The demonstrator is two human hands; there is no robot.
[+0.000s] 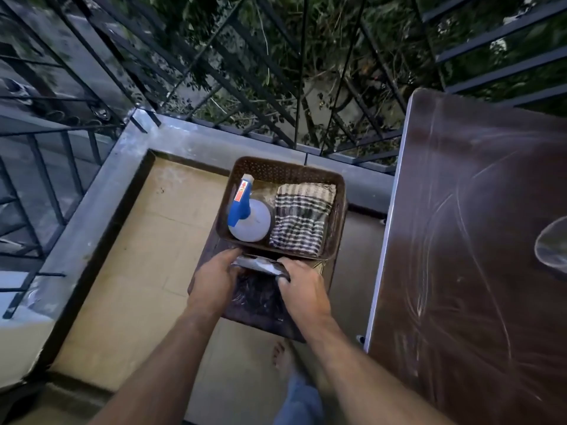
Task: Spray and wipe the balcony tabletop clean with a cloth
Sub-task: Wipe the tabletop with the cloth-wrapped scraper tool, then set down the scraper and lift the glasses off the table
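The dark brown balcony tabletop fills the right side and carries pale curved streaks. Left of it, a brown perforated basket rests on a low dark stool. Inside the basket lie a white spray bottle with a blue trigger head on the left and a folded black-and-white striped cloth on the right. My left hand and my right hand both grip a dark, shiny flat object just in front of the basket; I cannot tell what it is.
A black metal railing runs along the grey ledge behind the basket, with foliage beyond. A pale oval shape shows at the tabletop's right edge. My bare foot stands on the beige floor tiles near the stool.
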